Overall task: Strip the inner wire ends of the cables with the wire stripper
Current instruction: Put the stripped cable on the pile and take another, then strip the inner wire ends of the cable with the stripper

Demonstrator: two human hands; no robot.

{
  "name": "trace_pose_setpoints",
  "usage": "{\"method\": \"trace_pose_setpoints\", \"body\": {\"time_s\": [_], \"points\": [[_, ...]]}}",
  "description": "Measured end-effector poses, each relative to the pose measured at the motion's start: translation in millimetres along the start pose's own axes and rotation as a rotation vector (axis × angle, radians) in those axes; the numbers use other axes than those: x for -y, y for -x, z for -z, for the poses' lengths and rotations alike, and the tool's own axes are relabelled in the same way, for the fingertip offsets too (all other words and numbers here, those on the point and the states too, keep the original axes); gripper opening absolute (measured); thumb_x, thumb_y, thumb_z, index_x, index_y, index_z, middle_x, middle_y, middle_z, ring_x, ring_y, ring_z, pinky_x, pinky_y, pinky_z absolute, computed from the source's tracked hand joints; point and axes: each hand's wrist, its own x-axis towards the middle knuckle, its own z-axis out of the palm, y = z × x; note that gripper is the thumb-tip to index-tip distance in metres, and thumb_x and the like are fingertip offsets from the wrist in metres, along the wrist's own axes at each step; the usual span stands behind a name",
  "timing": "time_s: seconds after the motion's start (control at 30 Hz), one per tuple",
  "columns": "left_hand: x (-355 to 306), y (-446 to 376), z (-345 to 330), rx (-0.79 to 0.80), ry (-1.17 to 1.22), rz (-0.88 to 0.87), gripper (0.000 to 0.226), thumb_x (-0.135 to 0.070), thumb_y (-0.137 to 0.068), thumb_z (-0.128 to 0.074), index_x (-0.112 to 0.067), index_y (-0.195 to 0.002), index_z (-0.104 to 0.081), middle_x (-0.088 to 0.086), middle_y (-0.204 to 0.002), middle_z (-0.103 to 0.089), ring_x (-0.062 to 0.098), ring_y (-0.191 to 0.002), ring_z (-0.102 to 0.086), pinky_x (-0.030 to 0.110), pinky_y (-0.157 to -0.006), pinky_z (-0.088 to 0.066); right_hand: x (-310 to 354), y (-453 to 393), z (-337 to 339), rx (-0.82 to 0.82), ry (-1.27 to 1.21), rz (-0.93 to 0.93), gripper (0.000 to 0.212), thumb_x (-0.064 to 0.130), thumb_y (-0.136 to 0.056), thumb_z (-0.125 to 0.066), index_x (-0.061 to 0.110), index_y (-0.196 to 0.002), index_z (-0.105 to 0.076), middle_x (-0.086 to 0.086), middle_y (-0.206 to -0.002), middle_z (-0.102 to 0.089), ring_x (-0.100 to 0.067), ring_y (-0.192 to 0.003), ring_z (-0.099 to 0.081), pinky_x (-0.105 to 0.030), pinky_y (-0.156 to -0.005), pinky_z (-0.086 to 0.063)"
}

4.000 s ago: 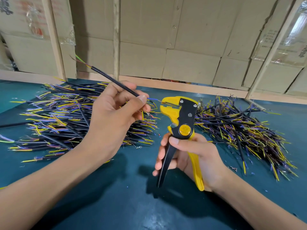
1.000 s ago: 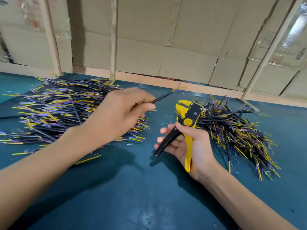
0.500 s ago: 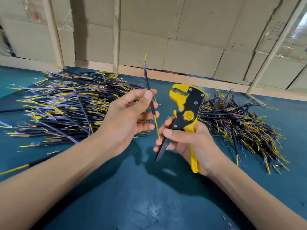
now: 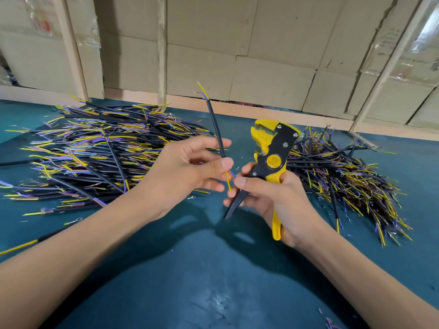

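My left hand (image 4: 183,169) pinches a short black cable (image 4: 215,124) between thumb and fingers and holds it nearly upright. Yellow and purple inner wires stick out of its top end and its bottom end. My right hand (image 4: 268,198) grips the yellow and black wire stripper (image 4: 273,150) by its handles, jaws pointing up, just right of the cable. The right thumb touches the cable's lower wires. The stripper's jaws are apart from the cable.
A big pile of black cables (image 4: 95,153) with coloured wire ends lies left on the blue-green table (image 4: 213,281). A smaller pile of cables (image 4: 344,179) lies right, behind the stripper. A loose cable (image 4: 26,244) lies by my left forearm. Cardboard boxes (image 4: 261,55) stand behind.
Over the last second my left hand turned the cable from lying flat to upright. My right hand raised the stripper and came up against the cable's lower end.
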Motion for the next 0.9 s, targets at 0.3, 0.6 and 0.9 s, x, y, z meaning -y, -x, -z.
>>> {"method": "trace_pose_setpoints", "body": {"time_s": [0.3,0.6,0.9], "points": [[-3,-2,10,0.114,0.018,0.154,0.049,-0.017,-0.074,-0.078,-0.018,-0.122,-0.071,0.012,-0.086,-0.071,0.016,-0.068,-0.061,0.026,-0.059,-0.054,1,-3,4,-0.095,-0.024,0.018,0.016,-0.002,-0.075,-0.074,0.007,-0.087,-0.068,-0.019,-0.075,-0.064,-0.037,-0.068,-0.068,-0.050,-0.069,-0.060],[-4,-3,12,0.085,0.093,0.127,0.042,-0.013,-0.077,-0.076,-0.017,-0.119,-0.073,0.014,-0.086,-0.071,0.017,-0.067,-0.057,0.027,-0.059,-0.051,3,-4,6,-0.101,-0.040,0.022,0.004,0.007,-0.082,-0.073,0.006,-0.085,-0.070,-0.019,-0.079,-0.065,-0.038,-0.069,-0.068,-0.050,-0.069,-0.060],[-12,-7,13,-0.025,0.296,-0.054,0.041,-0.006,-0.081,-0.069,-0.013,-0.122,-0.071,0.012,-0.081,-0.066,0.017,-0.065,-0.053,0.027,-0.058,-0.045,5,7,-2,0.236,-0.010,-0.185,0.008,0.008,-0.085,-0.072,0.002,-0.089,-0.069,-0.021,-0.080,-0.066,-0.039,-0.071,-0.070,-0.055,-0.070,-0.059]]}}
